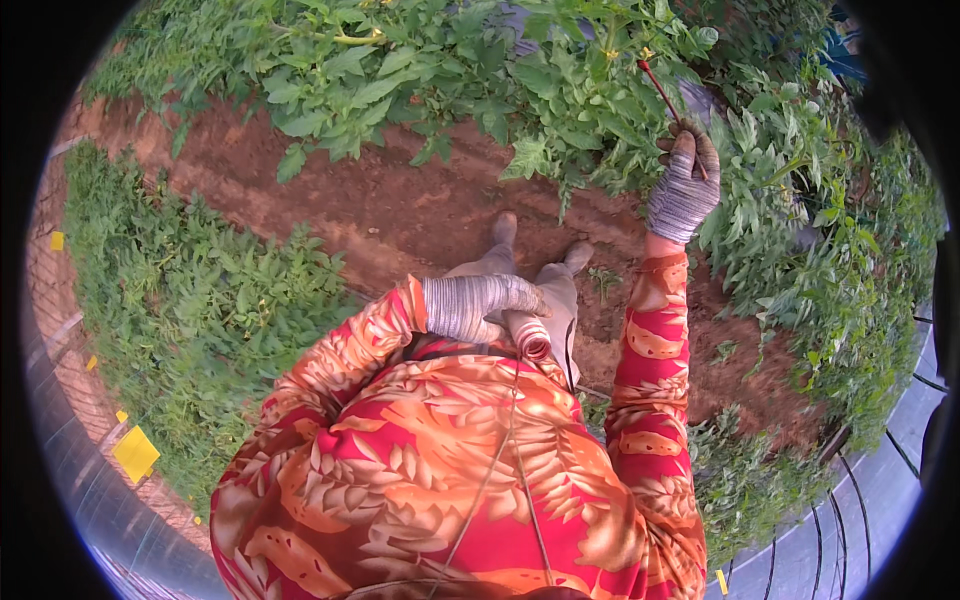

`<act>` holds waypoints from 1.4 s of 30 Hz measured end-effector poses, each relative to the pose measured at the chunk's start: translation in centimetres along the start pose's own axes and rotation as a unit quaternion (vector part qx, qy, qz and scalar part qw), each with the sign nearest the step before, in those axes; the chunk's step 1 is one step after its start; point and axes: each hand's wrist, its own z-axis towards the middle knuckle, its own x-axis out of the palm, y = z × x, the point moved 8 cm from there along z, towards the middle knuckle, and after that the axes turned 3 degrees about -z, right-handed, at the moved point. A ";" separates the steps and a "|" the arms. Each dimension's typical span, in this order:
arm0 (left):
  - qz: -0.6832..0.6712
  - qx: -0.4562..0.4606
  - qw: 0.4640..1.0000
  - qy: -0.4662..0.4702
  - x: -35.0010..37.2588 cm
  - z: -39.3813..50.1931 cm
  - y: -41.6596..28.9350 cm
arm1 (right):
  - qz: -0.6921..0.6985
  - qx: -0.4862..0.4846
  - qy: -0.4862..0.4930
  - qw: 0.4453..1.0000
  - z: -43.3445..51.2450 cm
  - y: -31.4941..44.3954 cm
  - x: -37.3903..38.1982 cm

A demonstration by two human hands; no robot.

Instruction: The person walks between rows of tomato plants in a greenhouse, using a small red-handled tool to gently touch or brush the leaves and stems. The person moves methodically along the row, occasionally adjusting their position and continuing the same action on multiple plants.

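My right hand [684, 187], in a striped knit work glove, pinches a thin dark-red stick [666, 97] between thumb and fingers. The stick's rounded red tip points up and left, close to a small yellow tomato flower [646, 52]; whether they touch, I cannot tell. At my waist, my left hand [480, 306], gloved alike, grips a small cylindrical container [529, 335] with its open, red-stained mouth toward me. A thin cord [517, 450] runs down my patterned shirt to the container. What is inside the container cannot be made out.
Leafy tomato plants [390, 82] line the far side, with more plants [202, 277] at left. A bare soil path [360, 195] lies between them, under my boots [504, 229]. Yellow cards [136, 454] hang at lower left. Plastic sheeting [810, 555] curves along the lower right.
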 end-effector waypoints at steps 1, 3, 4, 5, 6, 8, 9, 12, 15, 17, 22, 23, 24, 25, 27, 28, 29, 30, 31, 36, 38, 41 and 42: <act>0.003 -0.007 1.000 0.002 0.1 0.1 0.1 | -0.008 0.005 0.011 1.000 -0.3 -0.1 0.1; -0.001 -0.031 0.999 0.016 0.2 0.1 0.3 | -0.016 0.005 0.029 0.999 -0.3 -0.5 1.0; 0.010 -0.032 0.999 0.018 0.2 0.1 0.3 | -0.016 0.003 0.035 0.999 -0.2 -0.6 1.4; 0.016 -0.031 0.999 0.020 0.3 0.2 0.2 | -0.020 0.007 0.037 0.999 0.1 -0.8 1.8; 0.015 -0.023 0.999 0.021 0.3 0.2 0.0 | -0.027 -0.004 0.035 0.999 0.4 -0.7 2.1; 0.023 -0.046 0.998 0.026 0.4 0.2 0.3 | -0.008 0.001 0.042 0.999 1.0 -0.9 2.8; 0.018 -0.052 0.998 0.029 0.4 0.0 0.4 | 0.000 0.006 0.043 0.999 1.1 -1.0 3.2; 0.003 -0.060 0.998 0.030 0.4 0.0 0.6 | -0.017 0.016 0.051 0.998 1.7 -0.8 3.6; -0.007 -0.065 0.997 0.030 0.2 0.2 0.7 | -0.009 -0.002 0.032 0.999 1.5 0.1 2.5; 0.001 -0.053 0.998 0.035 0.1 0.3 0.4 | -0.003 -0.022 0.021 1.000 0.9 1.1 1.1; 0.003 -0.035 0.997 0.072 0.1 1.8 -0.6 | 0.020 0.023 -0.037 0.999 -2.0 1.7 -4.8; 0.002 -0.052 0.995 0.083 0.1 1.9 -0.5 | 0.055 0.054 -0.055 0.995 -2.8 1.3 -6.2; -0.006 -0.057 0.994 0.092 0.2 2.1 -0.6 | 0.082 0.061 -0.069 0.992 -3.8 1.1 -7.3; -0.022 -0.045 0.994 0.099 0.4 2.3 -1.0 | 0.109 0.066 -0.082 0.988 -4.7 0.8 -8.4; 0.000 -0.054 0.994 0.099 0.4 2.6 -1.2 | 0.136 0.074 -0.096 0.983 -6.2 0.4 -10.4; 0.010 -0.045 0.994 0.100 0.4 2.9 -1.4 | 0.151 0.080 -0.106 0.979 -7.0 0.1 -11.5; 0.021 -0.037 0.994 0.103 0.6 3.2 -1.6 | 0.164 0.083 -0.112 0.977 -7.7 0.0 -12.7; 0.050 -0.033 0.994 0.094 0.6 3.4 -1.7 | 0.179 0.088 -0.118 0.973 -8.4 -0.3 -13.8; 0.027 -0.059 0.994 0.090 0.8 3.6 -1.4 | 0.195 0.093 -0.124 0.969 -9.0 -0.6 -14.9; -0.058 -0.107 0.992 -0.013 0.7 5.2 -0.9 | 0.270 0.096 -0.129 0.949 -11.5 -3.2 -19.0; -0.016 -0.138 0.990 -0.021 0.8 5.7 -0.4 | 0.299 0.120 -0.128 0.938 -12.4 -4.9 -20.6; 0.007 -0.083 0.996 -0.027 1.4 7.0 -1.1 | 0.285 0.140 -0.169 0.933 -14.4 -7.1 -22.8; 0.008 -0.082 0.996 -0.018 1.7 7.6 -0.9 | 0.288 0.153 -0.188 0.926 -15.1 -7.9 -23.5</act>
